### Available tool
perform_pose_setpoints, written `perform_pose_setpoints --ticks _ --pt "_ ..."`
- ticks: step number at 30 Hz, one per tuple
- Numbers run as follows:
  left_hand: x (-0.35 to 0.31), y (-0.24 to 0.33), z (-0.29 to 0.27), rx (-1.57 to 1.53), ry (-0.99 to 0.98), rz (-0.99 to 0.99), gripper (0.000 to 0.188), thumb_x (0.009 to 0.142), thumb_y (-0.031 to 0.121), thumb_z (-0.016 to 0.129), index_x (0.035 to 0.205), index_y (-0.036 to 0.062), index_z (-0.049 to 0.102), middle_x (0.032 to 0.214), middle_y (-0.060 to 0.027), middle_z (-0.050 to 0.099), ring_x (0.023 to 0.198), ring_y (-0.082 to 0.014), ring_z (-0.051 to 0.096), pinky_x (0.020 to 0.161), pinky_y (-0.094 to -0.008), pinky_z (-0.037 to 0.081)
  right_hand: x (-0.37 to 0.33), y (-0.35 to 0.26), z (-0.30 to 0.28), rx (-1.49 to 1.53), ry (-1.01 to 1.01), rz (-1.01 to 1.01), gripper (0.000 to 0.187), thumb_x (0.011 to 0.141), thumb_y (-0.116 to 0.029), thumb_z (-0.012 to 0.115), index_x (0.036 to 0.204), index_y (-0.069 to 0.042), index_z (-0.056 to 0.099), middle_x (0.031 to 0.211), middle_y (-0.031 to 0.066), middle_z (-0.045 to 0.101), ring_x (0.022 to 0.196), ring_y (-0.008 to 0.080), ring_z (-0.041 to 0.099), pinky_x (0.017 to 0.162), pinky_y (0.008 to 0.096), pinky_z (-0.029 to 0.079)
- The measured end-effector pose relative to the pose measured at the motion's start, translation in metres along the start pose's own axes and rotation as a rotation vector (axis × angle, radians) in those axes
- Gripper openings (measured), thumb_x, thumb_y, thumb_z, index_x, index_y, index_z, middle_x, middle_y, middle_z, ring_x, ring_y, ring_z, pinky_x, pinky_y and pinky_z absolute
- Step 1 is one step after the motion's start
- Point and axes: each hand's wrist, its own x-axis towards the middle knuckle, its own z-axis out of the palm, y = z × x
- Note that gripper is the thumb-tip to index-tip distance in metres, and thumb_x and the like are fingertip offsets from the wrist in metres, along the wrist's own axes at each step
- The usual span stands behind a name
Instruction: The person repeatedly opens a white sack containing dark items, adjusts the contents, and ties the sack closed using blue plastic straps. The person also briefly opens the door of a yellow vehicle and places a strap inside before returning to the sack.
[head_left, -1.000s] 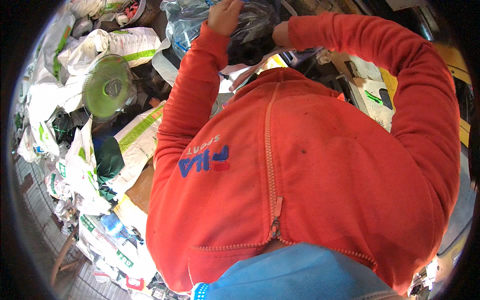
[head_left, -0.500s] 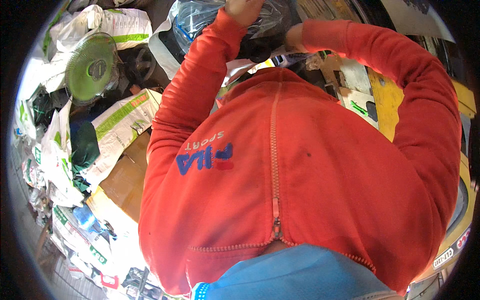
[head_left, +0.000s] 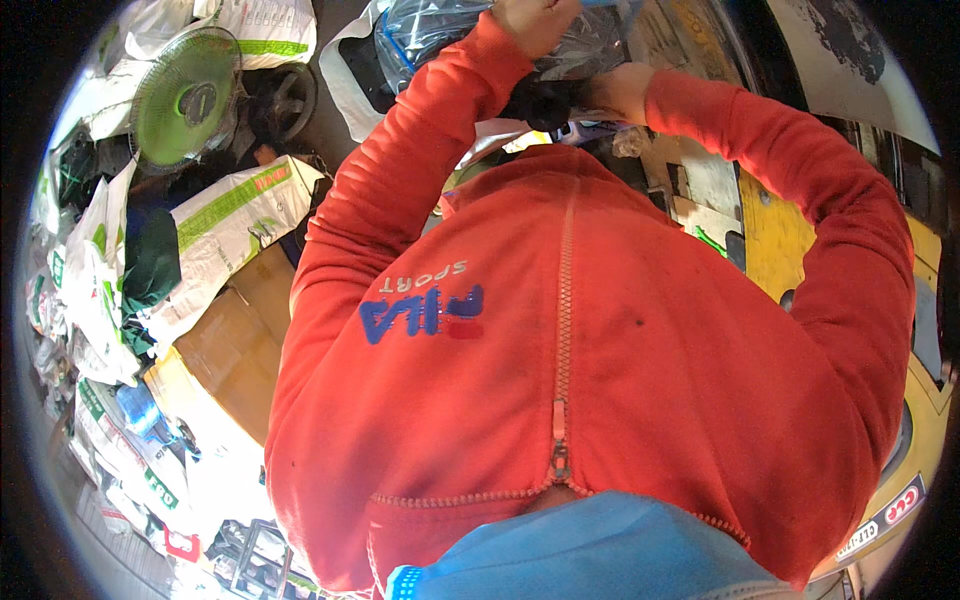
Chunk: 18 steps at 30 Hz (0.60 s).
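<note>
Both hands are near the top edge, over a clear plastic bag (head_left: 425, 40) with a blue edge and dark contents. My left hand (head_left: 537, 24) is closed at the bag's upper side, its fingers curled and partly cut off by the frame. What it grips cannot be made out. Lower and to the right, my right hand (head_left: 620, 92) reaches in from the side against the bag. Its fingers are mostly hidden beside a black rounded thing (head_left: 548, 104). White sheeting (head_left: 352, 80) lies around the bag's left side.
To the left stand a green-bladed fan (head_left: 185, 100), a black wheel-like ring (head_left: 292, 105), white-and-green sacks (head_left: 245, 205) and a brown cardboard box (head_left: 235, 330). A yellow panel (head_left: 775, 225) is at the right. Small blue, red and white items crowd the lower left.
Both hands sit slightly farther right and lower in the picture. The left hand remains closed by the bag, and the right hand stays by the black thing. The surroundings shift with the view.
</note>
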Motion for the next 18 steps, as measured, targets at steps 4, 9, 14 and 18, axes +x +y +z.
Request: perform_pose_setpoints --ticks 4,9,14,18 --pt "0.001 0.006 -0.004 0.048 0.013 0.114 0.029 0.082 0.025 0.042 0.072 0.0014 0.056 0.075 -0.0195 0.058 0.072 -0.0381 0.055 0.064 -0.0452 0.042 0.001 -0.007 -0.003 -0.021 -0.057 0.088 0.026 0.084 -0.033 0.047 0.092 -0.014 0.064 0.078 0.0125 0.063 0.071 0.0340 0.060 0.060 0.0424 0.048" --pt "-0.001 0.027 -0.016 -0.180 -0.143 -0.220 0.030 0.082 0.024 0.042 0.071 0.0013 0.056 0.071 -0.0189 0.058 0.069 -0.0366 0.056 0.062 -0.0442 0.042 0.020 -0.012 0.003 -0.034 -0.379 0.276 0.030 0.085 -0.030 0.046 0.083 -0.010 0.067 0.081 0.0153 0.063 0.075 0.0341 0.061 0.063 0.0420 0.048" --pt "-0.001 0.026 -0.016 -0.056 -0.053 0.004 0.030 0.083 0.024 0.041 0.070 0.0018 0.056 0.068 -0.0174 0.059 0.065 -0.0371 0.055 0.059 -0.0439 0.043 0.011 0.001 0.008 0.010 -0.473 0.087 0.023 0.079 -0.016 0.050 0.094 -0.011 0.066 0.085 0.0165 0.064 0.081 0.0359 0.060 0.068 0.0419 0.047" --pt "0.002 0.010 -0.007 0.004 -0.033 0.112 0.029 0.083 0.023 0.040 0.070 0.0021 0.056 0.070 -0.0184 0.058 0.068 -0.0371 0.055 0.061 -0.0445 0.042 0.010 0.015 0.021 0.166 -0.478 0.115 0.028 0.076 -0.012 0.050 0.101 -0.012 0.064 0.089 0.0161 0.064 0.083 0.0367 0.059 0.069 0.0422 0.047"
